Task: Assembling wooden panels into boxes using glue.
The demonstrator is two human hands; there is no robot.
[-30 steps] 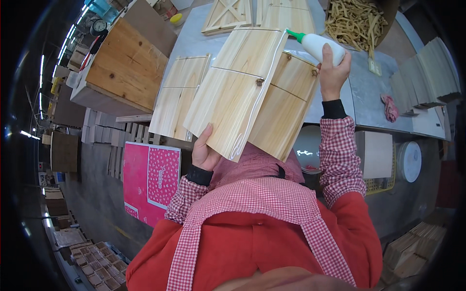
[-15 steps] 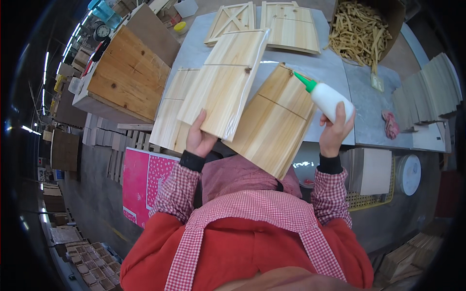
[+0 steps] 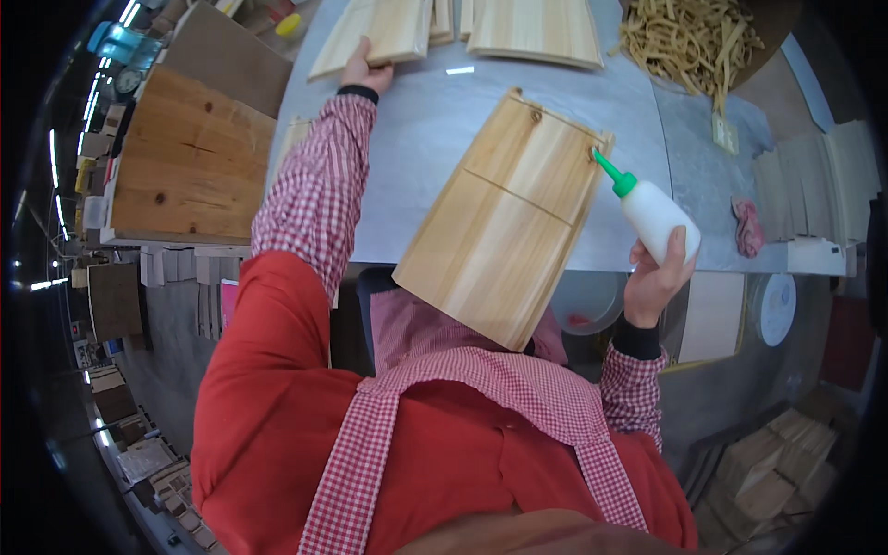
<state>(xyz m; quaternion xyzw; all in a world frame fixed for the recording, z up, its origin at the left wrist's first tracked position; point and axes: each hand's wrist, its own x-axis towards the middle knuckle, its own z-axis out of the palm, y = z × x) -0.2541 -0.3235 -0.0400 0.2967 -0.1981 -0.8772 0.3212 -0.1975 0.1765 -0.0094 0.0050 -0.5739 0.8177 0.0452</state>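
Note:
My left hand (image 3: 366, 72) reaches to the far left of the table. It grips the near edge of a pale wooden panel (image 3: 379, 30), thumb on top. In my right hand (image 3: 655, 285) is a white squeeze bottle (image 3: 659, 215) with a green nozzle, tilted to the upper left. The nozzle tip is at the far right corner of another wooden panel (image 3: 499, 222), by a dark knot; whether it touches cannot be made out. That panel has a groove across it and overhangs the table's near edge toward my lap. Another panel edge shows beneath it.
More wooden panels (image 3: 535, 32) lie at the back of the grey table (image 3: 407, 185). A box of tan strips (image 3: 689, 46) stands back right, with a pink cloth (image 3: 747, 227) nearer. A wooden box (image 3: 190, 153) is at the left; a round clear tub (image 3: 592, 301) sits below the table edge.
My left hand has carried its panel from in front of me to the far left. The bottle in my right hand has shifted slightly right and down, its tip now at the other panel's right corner.

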